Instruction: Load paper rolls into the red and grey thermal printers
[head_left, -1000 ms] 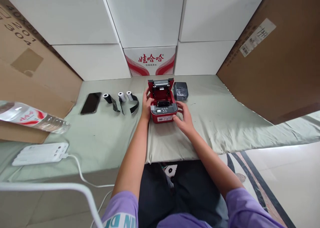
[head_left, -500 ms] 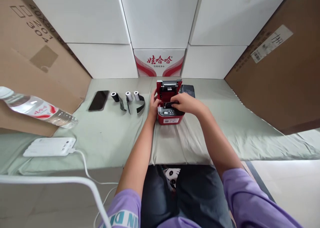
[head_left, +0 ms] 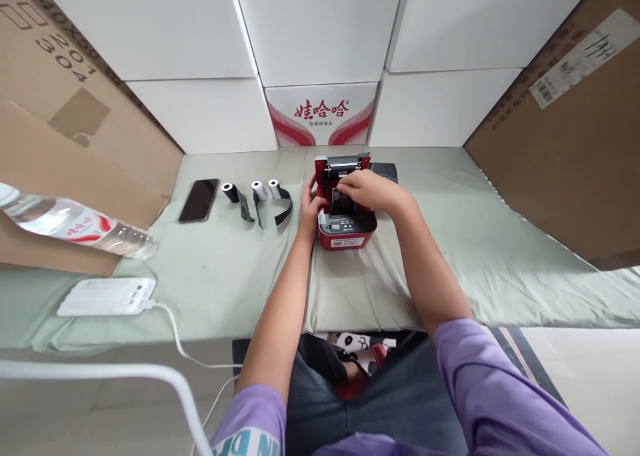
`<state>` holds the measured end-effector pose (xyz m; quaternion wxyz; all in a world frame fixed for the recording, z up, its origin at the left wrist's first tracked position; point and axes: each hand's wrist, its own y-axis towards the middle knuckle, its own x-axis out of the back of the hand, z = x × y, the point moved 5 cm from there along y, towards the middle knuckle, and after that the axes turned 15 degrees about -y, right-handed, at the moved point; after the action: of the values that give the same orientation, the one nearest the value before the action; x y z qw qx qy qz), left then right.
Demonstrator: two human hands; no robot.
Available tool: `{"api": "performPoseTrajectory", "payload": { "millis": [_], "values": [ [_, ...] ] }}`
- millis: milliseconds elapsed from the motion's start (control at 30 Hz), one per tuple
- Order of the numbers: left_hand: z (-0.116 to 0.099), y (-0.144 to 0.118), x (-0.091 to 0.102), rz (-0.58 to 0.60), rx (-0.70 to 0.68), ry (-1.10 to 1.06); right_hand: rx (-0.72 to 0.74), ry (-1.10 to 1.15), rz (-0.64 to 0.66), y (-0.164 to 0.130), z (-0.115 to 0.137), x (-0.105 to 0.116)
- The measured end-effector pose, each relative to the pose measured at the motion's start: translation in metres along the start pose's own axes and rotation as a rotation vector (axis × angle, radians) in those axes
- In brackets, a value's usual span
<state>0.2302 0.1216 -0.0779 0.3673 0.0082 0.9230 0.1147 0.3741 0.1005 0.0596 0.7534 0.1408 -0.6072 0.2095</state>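
While the left hand (head_left: 311, 206) has the little red printer (head_left: 349, 242) gripped by its side on the pale green cloth (head_left: 215, 276), the right hand (head_left: 369, 189) is pinching a black strip (head_left: 343, 203) inside it.

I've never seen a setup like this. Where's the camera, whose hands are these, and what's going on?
There is no robot: these are a person's bare hands, seen from a camera worn on their head, looking forward and down. The left hand steadies a red device with its lid up; the right hand pinches a dark piece in it. On the cloth also lie a phone, three small rolls and a white block with a cable.
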Motion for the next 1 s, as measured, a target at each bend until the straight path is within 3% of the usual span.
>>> {"api": "performPoseTrajectory", "payload": {
  "millis": [67,200,400,467,533,667,867,1000],
  "values": [
    [-0.003,-0.004,-0.004,0.011,-0.006,-0.014,-0.002,0.053,0.014,-0.002,-0.003,0.004],
    [-0.007,-0.007,-0.008,0.034,-0.034,-0.033,0.081,0.12,0.168,-0.01,-0.004,0.003],
    [-0.004,-0.004,-0.006,0.021,-0.025,0.001,0.161,0.072,0.204,-0.012,0.002,-0.001],
    [-0.005,-0.005,-0.006,0.013,-0.014,0.032,0.158,0.014,0.139,-0.012,0.003,0.003],
    [-0.013,-0.008,-0.007,0.008,-0.062,0.109,0.135,0.015,-0.009,-0.013,0.004,0.015],
    [-0.043,-0.02,-0.02,0.029,-0.248,0.334,0.108,0.294,-0.273,-0.024,-0.002,0.039],
    [-0.074,-0.039,-0.048,0.09,-0.272,0.417,0.192,0.64,-0.422,-0.024,-0.008,0.043],
    [-0.076,-0.047,-0.046,0.072,-0.31,0.375,0.179,0.657,-0.437,-0.017,0.001,0.036]
  ]
}}
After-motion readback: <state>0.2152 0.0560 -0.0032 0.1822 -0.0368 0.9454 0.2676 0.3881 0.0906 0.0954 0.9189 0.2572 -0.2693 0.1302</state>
